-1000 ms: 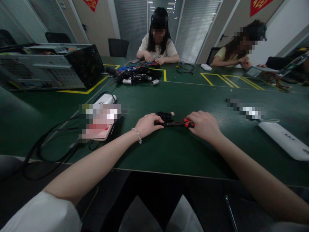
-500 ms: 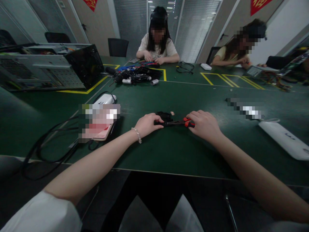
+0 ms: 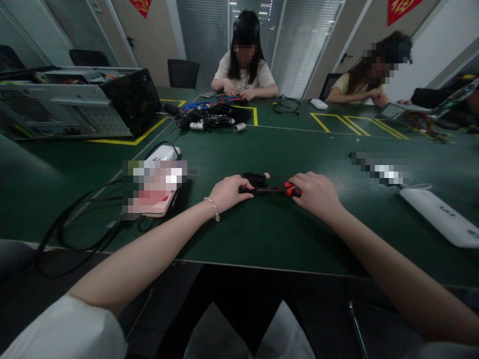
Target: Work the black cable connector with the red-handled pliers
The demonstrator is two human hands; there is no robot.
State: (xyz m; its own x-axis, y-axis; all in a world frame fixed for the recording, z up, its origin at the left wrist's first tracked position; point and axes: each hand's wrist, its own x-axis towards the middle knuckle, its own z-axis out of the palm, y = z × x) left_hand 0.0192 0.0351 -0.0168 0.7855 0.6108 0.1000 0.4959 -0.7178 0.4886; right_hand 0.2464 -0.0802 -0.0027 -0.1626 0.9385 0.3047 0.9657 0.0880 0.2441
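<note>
My right hand (image 3: 316, 192) is closed around the red-and-black handles of a pair of pliers (image 3: 276, 190), whose jaws point left. At the jaw tips is a small black piece (image 3: 247, 190), pinched between the thumb and fingers of my left hand (image 3: 229, 193); it looks like a cable end or connector, but I cannot make out which. Just behind the jaws lies a dark bundle (image 3: 255, 178), perhaps cable, partly touching the left fingers. A tiny pale scrap (image 3: 267, 175) rests beside it.
On the left lie a phone (image 3: 155, 199), a white power bank (image 3: 164, 153) and looping black cables (image 3: 67, 244). An open computer case (image 3: 75, 107) stands beyond. Another white power bank (image 3: 439, 214) is at right. Cables and a drill (image 3: 183, 121) lie ahead. Two people sit opposite.
Both hands and the pliers stay almost in place. The view shifts very slightly.
</note>
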